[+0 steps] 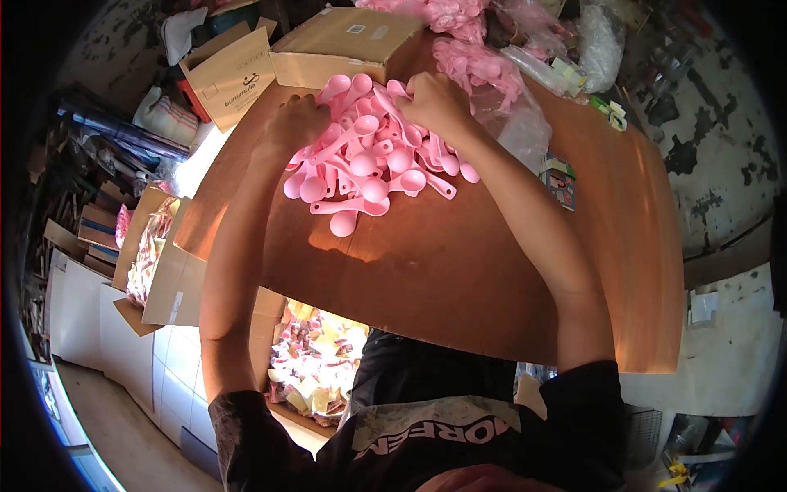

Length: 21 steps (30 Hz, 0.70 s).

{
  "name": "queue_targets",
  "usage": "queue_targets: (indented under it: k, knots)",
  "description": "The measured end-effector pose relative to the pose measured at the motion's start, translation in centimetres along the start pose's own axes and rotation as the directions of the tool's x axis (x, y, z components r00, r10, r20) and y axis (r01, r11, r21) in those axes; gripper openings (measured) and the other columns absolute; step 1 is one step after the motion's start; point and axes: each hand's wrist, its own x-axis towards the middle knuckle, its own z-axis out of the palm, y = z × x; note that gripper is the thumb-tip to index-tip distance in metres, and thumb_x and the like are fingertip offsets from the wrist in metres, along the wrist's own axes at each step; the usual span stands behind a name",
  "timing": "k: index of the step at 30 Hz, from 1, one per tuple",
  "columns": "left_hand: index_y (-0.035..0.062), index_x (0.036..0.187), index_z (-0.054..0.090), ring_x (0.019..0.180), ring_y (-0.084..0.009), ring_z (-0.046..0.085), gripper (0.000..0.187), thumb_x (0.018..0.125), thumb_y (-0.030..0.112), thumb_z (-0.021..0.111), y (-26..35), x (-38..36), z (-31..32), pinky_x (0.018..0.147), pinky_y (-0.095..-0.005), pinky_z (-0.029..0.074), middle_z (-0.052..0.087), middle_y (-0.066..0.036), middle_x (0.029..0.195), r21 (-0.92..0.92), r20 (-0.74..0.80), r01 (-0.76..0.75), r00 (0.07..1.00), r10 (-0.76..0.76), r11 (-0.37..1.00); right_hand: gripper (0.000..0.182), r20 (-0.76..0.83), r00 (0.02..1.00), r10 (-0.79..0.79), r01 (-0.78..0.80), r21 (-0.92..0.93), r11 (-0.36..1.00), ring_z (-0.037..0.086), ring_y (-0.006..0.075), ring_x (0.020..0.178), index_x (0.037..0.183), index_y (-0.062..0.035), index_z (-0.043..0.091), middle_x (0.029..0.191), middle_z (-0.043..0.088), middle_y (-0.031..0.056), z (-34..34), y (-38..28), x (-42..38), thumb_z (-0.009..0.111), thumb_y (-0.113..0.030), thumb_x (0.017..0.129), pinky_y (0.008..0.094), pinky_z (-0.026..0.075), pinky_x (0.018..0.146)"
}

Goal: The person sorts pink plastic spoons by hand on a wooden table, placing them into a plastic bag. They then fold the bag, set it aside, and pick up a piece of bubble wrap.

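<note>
A heap of pink measuring spoons with round bowls and short slotted handles lies on the brown wooden table between my hands. My left hand is curled in at the heap's far left side, in shadow; its fingertips and whatever they hold are hidden. At the far right side, my right hand is closed, knuckles up, with its fingers against the pink spoons at the top of the heap. One loose spoon lies at the near edge of the heap.
A closed cardboard box stands behind the heap. Plastic bags of pink spoons lie at the far right, near a small printed box. Below the table's near edge is an open carton of colourful packets; another carton stands left.
</note>
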Motion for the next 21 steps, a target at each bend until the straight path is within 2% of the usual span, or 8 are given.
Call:
queue_targets:
  k: [1, 3, 5, 11, 13, 15, 16, 21]
  knots:
    - [0.0009, 0.123, 0.059, 0.123, -0.0388, 0.05, 0.055, 0.092, 0.04, 0.035, 0.0, -0.2, 0.2, 0.105, -0.0488, 0.038, 0.055, -0.024, 0.128, 0.029, -0.027, 0.015, 1.0, -0.015, 0.999, 0.029, 0.005, 1.0, 0.004, -0.004, -0.002, 1.0, 0.067, 0.0376, 0.075, 0.076, -0.0057, 0.071, 0.078, 0.068, 0.0181, -0.8, -0.1, -1.3, 0.068, -0.034, 0.076, 0.0462, 0.053, 0.069]
    - [0.0033, 0.124, 0.059, 0.126, -0.0394, 0.047, 0.056, 0.093, 0.043, 0.033, -1.5, 1.0, 1.5, 0.105, -0.0507, 0.037, 0.052, -0.023, 0.131, 0.081, -0.033, -0.002, 0.999, 0.005, 0.997, 0.029, -0.207, 0.936, -0.287, 0.295, 0.008, 0.956, 0.066, 0.0367, 0.075, 0.083, -0.0022, 0.069, 0.08, 0.066, 0.0167, -2.2, 0.2, -4.6, 0.066, -0.031, 0.082, 0.0459, 0.053, 0.067]
    - [0.0056, 0.124, 0.06, 0.128, -0.04, 0.044, 0.058, 0.094, 0.045, 0.031, -2.5, 1.1, 2.6, 0.106, -0.0527, 0.035, 0.05, -0.023, 0.134, 0.125, -0.038, -0.01, 0.999, 0.015, 0.992, 0.024, -0.17, 0.933, -0.316, 0.331, 0.069, 0.941, 0.064, 0.0362, 0.076, 0.08, -0.0019, 0.068, 0.081, 0.064, 0.0147, -5.0, 0.2, -8.5, 0.064, -0.025, 0.083, 0.0455, 0.053, 0.069]
    - [0.0096, 0.127, 0.058, 0.124, -0.0403, 0.046, 0.062, 0.094, 0.056, 0.033, -1.7, -1.1, 1.8, 0.102, -0.0532, 0.037, 0.052, -0.021, 0.129, -0.004, -0.097, -0.018, 0.995, 0.018, 1.0, 0.02, 0.183, 0.981, -0.068, 0.123, -0.305, 0.944, 0.063, 0.0385, 0.091, 0.088, 0.0054, 0.065, 0.095, 0.064, 0.0227, -6.0, 8.8, -12.0, 0.059, -0.013, 0.083, 0.0452, 0.052, 0.079]
    - [0.0115, 0.131, 0.055, 0.118, -0.0399, 0.048, 0.057, 0.094, 0.053, 0.044, -0.3, -3.1, 1.4, 0.1, -0.0482, 0.039, 0.053, -0.021, 0.123, -0.017, -0.324, -0.112, 0.941, 0.1, 0.994, 0.029, -0.016, 0.959, -0.284, 0.256, -0.388, 0.885, 0.059, 0.0419, 0.105, 0.106, 0.0091, 0.061, 0.114, 0.058, 0.0283, -3.4, 12.6, -9.9, 0.056, -0.007, 0.082, 0.0447, 0.05, 0.089]
    - [0.0092, 0.132, 0.053, 0.106, -0.0358, 0.051, 0.051, 0.093, 0.042, 0.053, 0.7, -5.6, 1.4, 0.089, -0.0486, 0.043, 0.053, -0.018, 0.116, -0.012, -0.483, -0.333, 0.828, 0.286, 0.943, 0.041, 0.306, 0.951, 0.033, 0.078, -0.343, 0.936, 0.051, 0.0413, 0.119, 0.126, 0.0022, 0.053, 0.126, 0.053, 0.0295, -3.3, 11.9, -6.3, 0.051, -0.007, 0.086, 0.0464, 0.042, 0.098]
    - [0.009, 0.132, 0.053, 0.102, -0.035, 0.052, 0.049, 0.091, 0.037, 0.057, 1.7, -7.6, 0.9, 0.086, -0.0474, 0.043, 0.054, -0.018, 0.114, 0.005, -0.526, -0.44, 0.762, 0.377, 0.898, 0.042, 0.276, 0.961, 0.034, 0.03, -0.223, 0.974, 0.051, 0.0424, 0.119, 0.128, 0.0006, 0.053, 0.125, 0.054, 0.0302, -2.5, 11.9, -4.8, 0.051, -0.01, 0.087, 0.0472, 0.042, 0.099]
    - [0.004, 0.122, 0.058, 0.097, -0.037, 0.057, 0.044, 0.086, 0.027, 0.066, 4.2, -17.0, 0.1, 0.084, -0.0462, 0.044, 0.057, -0.016, 0.11, -0.221, -0.195, -0.543, 0.839, 0.509, 0.81, 0.052, -0.078, 0.992, 0.1, -0.103, -0.033, 0.994, 0.056, 0.0446, 0.111, 0.128, -0.0029, 0.055, 0.119, 0.058, 0.0303, 3.9, 13.7, 3.8, 0.057, -0.035, 0.086, 0.0487, 0.045, 0.095]
